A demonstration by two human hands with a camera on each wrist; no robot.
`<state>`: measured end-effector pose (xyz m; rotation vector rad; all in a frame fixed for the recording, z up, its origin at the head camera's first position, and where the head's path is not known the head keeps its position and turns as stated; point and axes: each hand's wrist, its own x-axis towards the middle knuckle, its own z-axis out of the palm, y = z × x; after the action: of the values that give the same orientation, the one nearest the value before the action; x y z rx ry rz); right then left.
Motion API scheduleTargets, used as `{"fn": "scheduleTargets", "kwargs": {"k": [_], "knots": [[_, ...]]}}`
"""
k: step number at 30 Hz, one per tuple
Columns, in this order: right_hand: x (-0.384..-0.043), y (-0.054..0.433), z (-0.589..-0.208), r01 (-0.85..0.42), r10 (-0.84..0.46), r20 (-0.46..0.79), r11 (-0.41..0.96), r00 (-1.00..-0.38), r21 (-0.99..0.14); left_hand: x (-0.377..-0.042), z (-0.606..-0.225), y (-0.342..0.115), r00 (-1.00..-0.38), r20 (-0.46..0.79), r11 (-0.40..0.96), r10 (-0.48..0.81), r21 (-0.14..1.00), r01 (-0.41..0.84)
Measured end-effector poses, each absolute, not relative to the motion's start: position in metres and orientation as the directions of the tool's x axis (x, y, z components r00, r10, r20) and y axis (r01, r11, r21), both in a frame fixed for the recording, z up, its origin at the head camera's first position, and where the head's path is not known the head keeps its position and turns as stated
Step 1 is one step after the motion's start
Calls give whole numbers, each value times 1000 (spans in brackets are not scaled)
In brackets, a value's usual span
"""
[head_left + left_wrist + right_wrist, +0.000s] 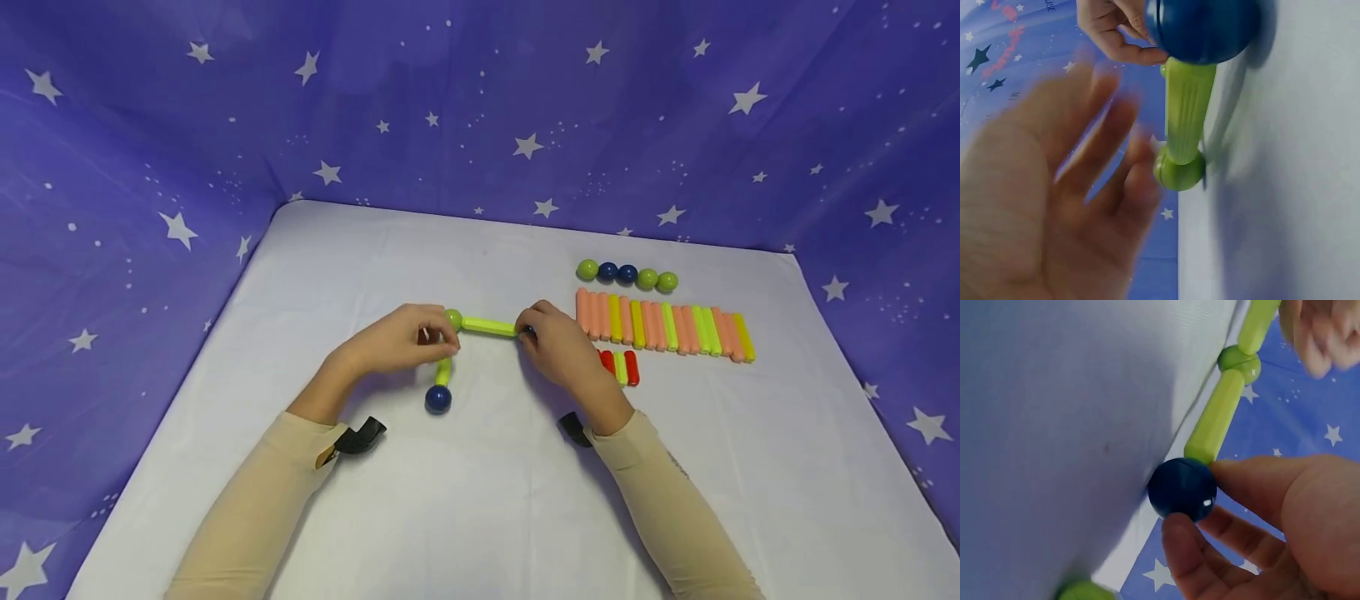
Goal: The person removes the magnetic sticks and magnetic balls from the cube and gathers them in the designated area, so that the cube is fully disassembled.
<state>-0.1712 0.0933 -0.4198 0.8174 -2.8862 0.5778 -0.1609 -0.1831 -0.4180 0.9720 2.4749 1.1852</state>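
Note:
Two lime-green rods, one running sideways (487,326) and one towards the front (443,372), meet at a green ball (453,318). A blue ball (438,399) caps the front rod. My right hand (566,346) pinches another blue ball (1182,487) between thumb and fingers, at the right end of the sideways rod; in the head view that ball is mostly covered by the hand. My left hand (405,337) hovers over the corner, fingers loosely bent and holding nothing. It looks blurred in the left wrist view, its fingertips beside the green ball (1179,169).
Right of my hands lies a row of long salmon, yellow and lime rods (660,325). Behind it is a line of green and blue balls (627,273). Short red and lime rods (632,367) lie in front, partly hidden by my right hand. Star-patterned cloth (480,108) walls the white table (480,500).

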Motion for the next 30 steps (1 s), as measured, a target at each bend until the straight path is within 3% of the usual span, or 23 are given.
{"fn": "scheduleTargets", "kwargs": {"k": [3, 11, 21, 30], "knots": [[-172, 93, -422, -531, -487, 213, 783, -847, -323, -166, -421, -182, -823, 157, 563, 545, 659, 499], [-174, 95, -422, -535, -523, 139, 766, -841, -356, -169, -429, -177, -817, 122, 662, 564, 523, 536], [-174, 94, -426, -487, -518, -29, 820, -855, -301, -164, -433, -175, -823, 85, 702, 561, 478, 528], [-180, 123, -418, -451, -511, 7, 751, -860, -483, -164, -430, -177, -812, 77, 682, 579, 500, 534]]}}
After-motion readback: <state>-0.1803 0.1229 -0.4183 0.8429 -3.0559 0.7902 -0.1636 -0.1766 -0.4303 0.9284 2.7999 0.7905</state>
